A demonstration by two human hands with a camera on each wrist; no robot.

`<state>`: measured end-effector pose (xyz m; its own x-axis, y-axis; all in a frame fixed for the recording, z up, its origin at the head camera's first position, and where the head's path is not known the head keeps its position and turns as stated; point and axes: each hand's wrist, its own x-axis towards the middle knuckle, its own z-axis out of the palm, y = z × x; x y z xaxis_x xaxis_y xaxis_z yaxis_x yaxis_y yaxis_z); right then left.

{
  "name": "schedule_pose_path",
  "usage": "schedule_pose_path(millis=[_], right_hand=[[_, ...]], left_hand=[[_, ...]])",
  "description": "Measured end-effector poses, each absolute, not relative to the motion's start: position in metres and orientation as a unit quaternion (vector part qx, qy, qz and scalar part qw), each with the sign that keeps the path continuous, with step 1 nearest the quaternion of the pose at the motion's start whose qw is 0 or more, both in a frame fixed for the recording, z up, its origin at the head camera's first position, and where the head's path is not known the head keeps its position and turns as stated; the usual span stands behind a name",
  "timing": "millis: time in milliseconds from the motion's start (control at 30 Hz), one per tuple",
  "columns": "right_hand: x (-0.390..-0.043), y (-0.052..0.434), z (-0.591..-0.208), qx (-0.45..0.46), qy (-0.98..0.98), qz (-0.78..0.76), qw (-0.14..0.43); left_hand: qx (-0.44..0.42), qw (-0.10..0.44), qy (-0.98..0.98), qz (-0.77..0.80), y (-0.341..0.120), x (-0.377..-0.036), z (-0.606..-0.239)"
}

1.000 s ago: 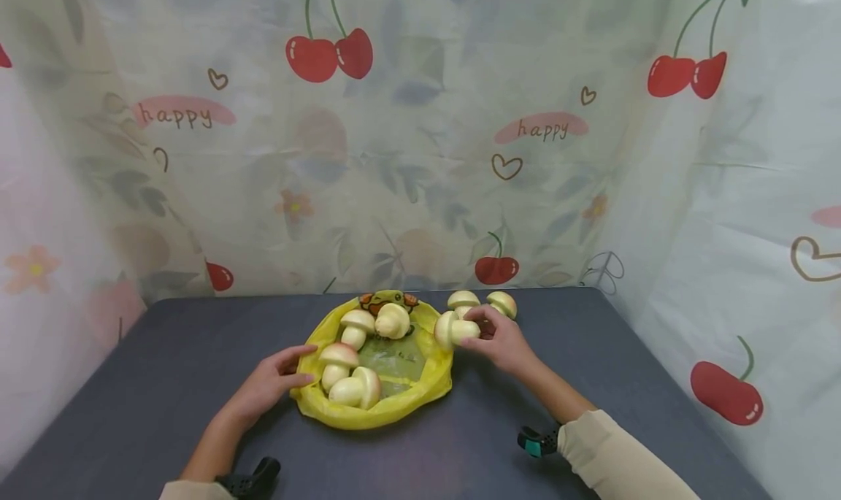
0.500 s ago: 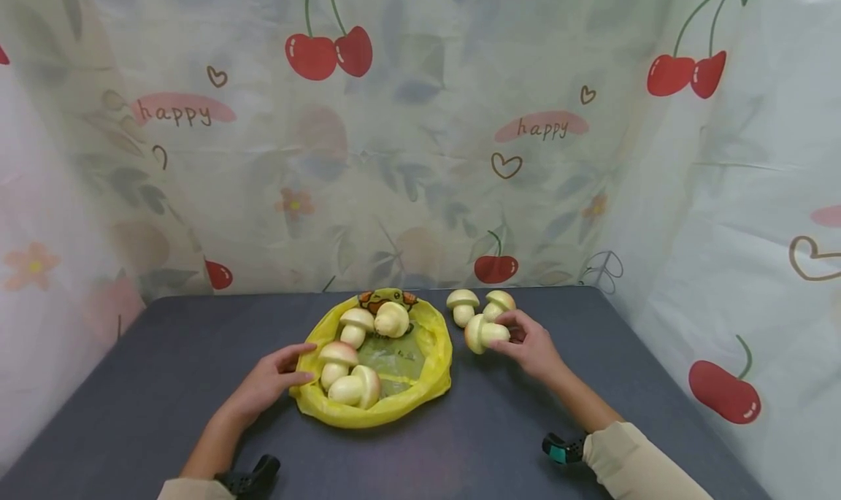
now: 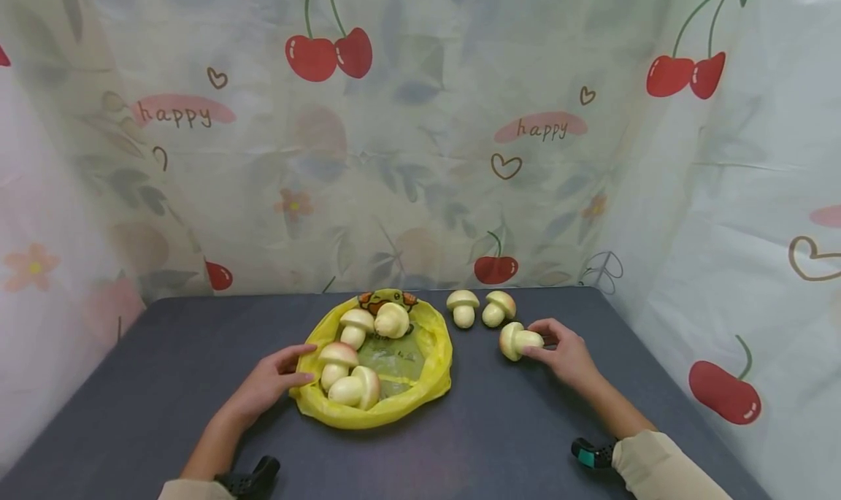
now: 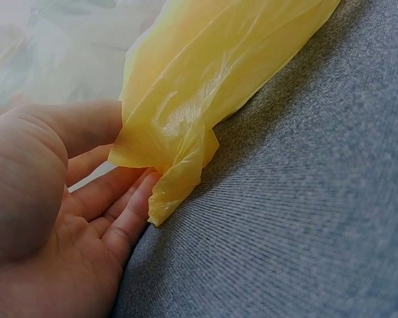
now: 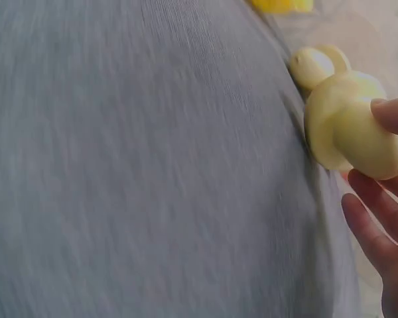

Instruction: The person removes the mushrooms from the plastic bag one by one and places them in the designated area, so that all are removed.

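A yellow plastic bag (image 3: 417, 394) stands with its mouth rolled wide, several pale mushrooms inside. Against its left rim rests my left hand (image 3: 266, 383), thumb and fingers spread. The left wrist view shows a crumpled corner of the bag (image 4: 176, 132) between that thumb and the fingers, their tips partly hidden. To the right of the bag, my right hand (image 3: 566, 354) pinches a mushroom (image 3: 515, 340) by its stem, cap pointing left. In the right wrist view the thumb lies on one side of this mushroom (image 5: 348, 122) and the fingers on the other.
Two more mushrooms stand near the table's back edge, one on the left (image 3: 463, 309) and one on the right (image 3: 499, 308). The dark grey table (image 3: 427, 460) is bounded at the back and sides by a printed curtain (image 3: 420, 157).
My right hand has moved right, away from the bag's rim, carrying the mushroom past the two at the back. My left hand and the bag have stayed where they were.
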<state>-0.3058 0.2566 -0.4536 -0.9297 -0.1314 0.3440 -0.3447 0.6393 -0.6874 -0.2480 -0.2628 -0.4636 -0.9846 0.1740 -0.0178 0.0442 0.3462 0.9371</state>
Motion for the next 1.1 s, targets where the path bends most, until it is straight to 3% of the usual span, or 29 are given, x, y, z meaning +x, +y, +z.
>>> schedule_pose_path(millis=[467, 1100], right_hand=[[-0.316, 0.290, -0.452, 0.068, -0.912, 0.381, 0.140], [-0.340, 0.285, -0.455, -0.006, -0.911, 0.377, 0.166]], left_hand=[[0.067, 0.056, 0.821, 0.565, -0.263, -0.249, -0.464], [0.065, 0.055, 0.819, 0.567, -0.263, -0.248, -0.465]])
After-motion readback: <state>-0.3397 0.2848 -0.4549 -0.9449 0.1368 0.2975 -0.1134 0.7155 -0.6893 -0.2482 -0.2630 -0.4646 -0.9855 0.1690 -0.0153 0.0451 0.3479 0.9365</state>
